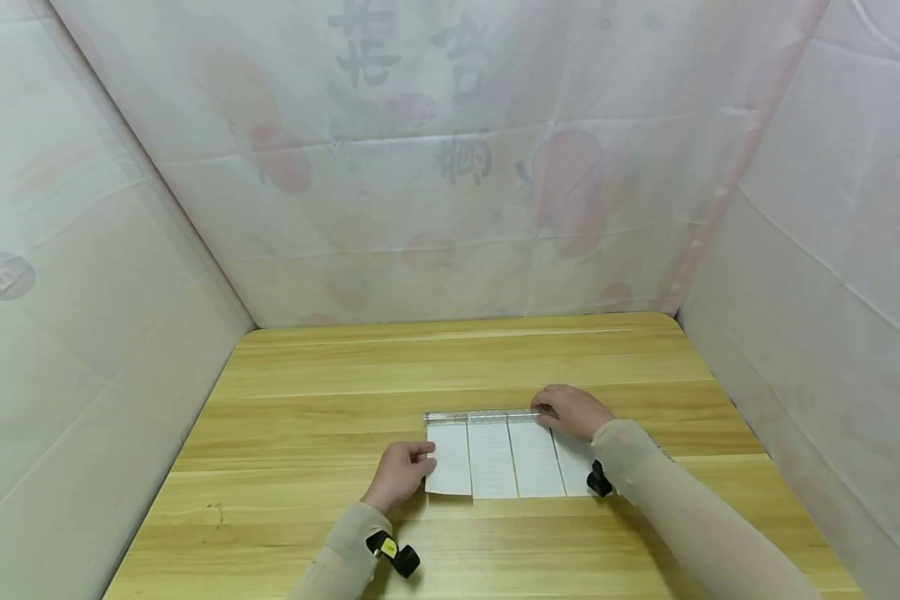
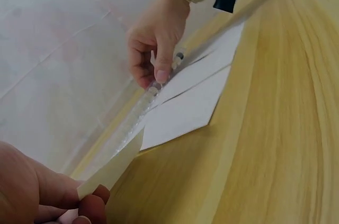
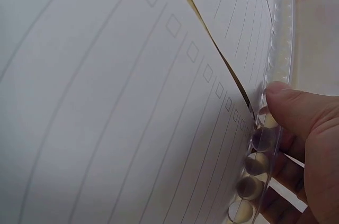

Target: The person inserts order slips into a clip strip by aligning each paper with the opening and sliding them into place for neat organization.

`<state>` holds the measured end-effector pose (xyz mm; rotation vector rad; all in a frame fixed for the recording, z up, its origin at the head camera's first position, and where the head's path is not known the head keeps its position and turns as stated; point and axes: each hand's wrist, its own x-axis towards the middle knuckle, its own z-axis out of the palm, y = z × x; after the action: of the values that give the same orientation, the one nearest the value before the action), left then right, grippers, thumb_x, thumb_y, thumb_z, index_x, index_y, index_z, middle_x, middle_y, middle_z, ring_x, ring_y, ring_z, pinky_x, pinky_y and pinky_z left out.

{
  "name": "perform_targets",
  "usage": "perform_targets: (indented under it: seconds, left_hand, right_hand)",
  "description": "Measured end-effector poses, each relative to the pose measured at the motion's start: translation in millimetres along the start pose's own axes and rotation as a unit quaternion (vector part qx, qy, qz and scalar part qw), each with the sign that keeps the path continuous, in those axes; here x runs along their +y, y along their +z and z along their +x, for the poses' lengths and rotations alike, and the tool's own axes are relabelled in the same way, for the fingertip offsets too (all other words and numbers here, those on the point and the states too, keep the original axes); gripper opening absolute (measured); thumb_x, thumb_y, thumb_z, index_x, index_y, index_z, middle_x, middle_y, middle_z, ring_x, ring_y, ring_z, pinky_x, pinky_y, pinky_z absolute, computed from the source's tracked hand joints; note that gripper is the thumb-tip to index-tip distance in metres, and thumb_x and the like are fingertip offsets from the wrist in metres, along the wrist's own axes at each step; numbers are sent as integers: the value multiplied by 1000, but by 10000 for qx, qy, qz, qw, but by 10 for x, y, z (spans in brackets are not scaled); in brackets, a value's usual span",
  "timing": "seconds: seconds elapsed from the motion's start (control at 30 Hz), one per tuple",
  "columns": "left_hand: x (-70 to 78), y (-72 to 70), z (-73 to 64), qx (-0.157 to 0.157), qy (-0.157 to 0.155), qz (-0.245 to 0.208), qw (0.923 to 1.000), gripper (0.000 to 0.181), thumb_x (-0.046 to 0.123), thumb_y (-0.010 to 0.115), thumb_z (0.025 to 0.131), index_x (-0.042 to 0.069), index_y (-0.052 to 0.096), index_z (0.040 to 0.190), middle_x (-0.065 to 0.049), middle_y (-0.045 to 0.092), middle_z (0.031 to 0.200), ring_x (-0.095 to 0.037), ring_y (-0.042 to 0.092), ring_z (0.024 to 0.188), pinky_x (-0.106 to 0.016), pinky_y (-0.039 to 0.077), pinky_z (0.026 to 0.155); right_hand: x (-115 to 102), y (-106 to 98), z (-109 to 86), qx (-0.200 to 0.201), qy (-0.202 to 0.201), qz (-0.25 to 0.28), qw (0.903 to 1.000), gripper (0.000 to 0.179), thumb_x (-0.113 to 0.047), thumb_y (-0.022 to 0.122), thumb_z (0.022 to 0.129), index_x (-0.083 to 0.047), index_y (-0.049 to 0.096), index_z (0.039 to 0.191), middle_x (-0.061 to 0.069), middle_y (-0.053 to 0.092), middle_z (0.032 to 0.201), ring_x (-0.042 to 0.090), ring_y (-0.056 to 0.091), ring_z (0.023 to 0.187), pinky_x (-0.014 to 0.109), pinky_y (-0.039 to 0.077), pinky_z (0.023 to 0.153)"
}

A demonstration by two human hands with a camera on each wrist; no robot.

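Four narrow white paper strips would exceed a plain count, so several lie side by side, one being the leftmost paper sheet. Along their top edges runs a clear plastic binding strip, with round see-through rings in the right wrist view. My left hand pinches the leftmost sheet's left edge between thumb and fingers, and that edge is lifted in the left wrist view. My right hand grips the binding strip near its right end. Ruled lines and small checkboxes mark a lined sheet.
A wooden table bears the papers. Pale printed fabric hangs behind it, and more fabric stands at both sides. A black camera strap is on each wrist, the left wrist camera being just above the table.
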<state>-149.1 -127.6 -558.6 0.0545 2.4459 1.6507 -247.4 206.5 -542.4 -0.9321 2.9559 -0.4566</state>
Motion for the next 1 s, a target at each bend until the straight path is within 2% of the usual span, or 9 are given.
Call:
perform_targets:
  seconds: [0.13, 0.37, 0.6, 0.7, 0.77, 0.87, 0.93, 1.0]
  left_hand:
    - [9, -3, 8, 47, -165, -188, 9997, 31, 7, 62, 92, -4, 64, 121, -7, 57, 92, -17, 47, 74, -24, 40, 54]
    - [-7, 12, 30, 89, -281, -352, 9989, 32, 5, 62, 92, -4, 63, 122, -7, 54, 90, -15, 43, 66, -22, 36, 49]
    - [12, 18, 47, 175, -236, -202, 9994, 31, 4, 63, 90, -4, 64, 120, -7, 57, 94, -19, 49, 82, -25, 44, 62]
    - [9, 23, 60, 222, -97, -90, 9997, 30, 3, 64, 89, -6, 64, 118, -6, 57, 90, -19, 49, 81, -26, 44, 63]
    - [4, 23, 72, 264, 59, 129, 9996, 29, 2, 65, 88, -6, 64, 117, -5, 55, 87, -18, 49, 78, -26, 45, 64]
    - [-2, 15, 82, 332, 346, 699, 9964, 30, 3, 66, 87, -6, 64, 116, -4, 56, 86, -16, 51, 78, -30, 47, 69]
    - [11, -2, 77, 409, 533, 1222, 9902, 32, 6, 68, 87, -5, 64, 116, -5, 58, 90, -17, 52, 81, -33, 49, 75]
    - [28, -23, 63, 451, 750, 1822, 9794, 36, 11, 71, 86, -3, 64, 117, -6, 58, 98, -17, 54, 85, -36, 50, 79]
  right_hand:
    - [-13, -4, -6, 4, 8, -11, 10000, 18, -25, 69, 90, -20, 70, 107, -6, 64, 104, 15, 61, 95, 39, 50, 84]
    - [-23, -8, -15, 49, 32, -26, 10000, 17, -23, 70, 90, -20, 70, 106, -6, 65, 104, 15, 61, 96, 39, 50, 84]
    - [-24, -7, -15, 74, 32, 9, 10000, 17, -23, 70, 90, -19, 70, 107, -6, 65, 103, 15, 61, 94, 39, 50, 83]
    - [-21, -1, -13, 68, 21, 24, 10000, 18, -24, 69, 90, -20, 70, 107, -6, 65, 103, 15, 61, 94, 38, 50, 83]
    - [-17, 2, -12, 63, -10, -4, 10000, 18, -24, 69, 90, -20, 70, 107, -6, 65, 103, 15, 61, 94, 38, 50, 83]
    - [-14, -1, -15, 48, -13, -17, 10000, 18, -24, 69, 90, -19, 70, 107, -6, 65, 103, 15, 61, 95, 39, 50, 83]
    - [-15, -4, -17, 41, -4, -8, 10000, 18, -24, 69, 90, -19, 70, 107, -6, 65, 103, 16, 61, 95, 39, 50, 83]
    - [-14, -6, -17, 42, 6, 10, 10000, 18, -24, 69, 90, -19, 70, 107, -6, 65, 103, 16, 61, 95, 39, 50, 83]
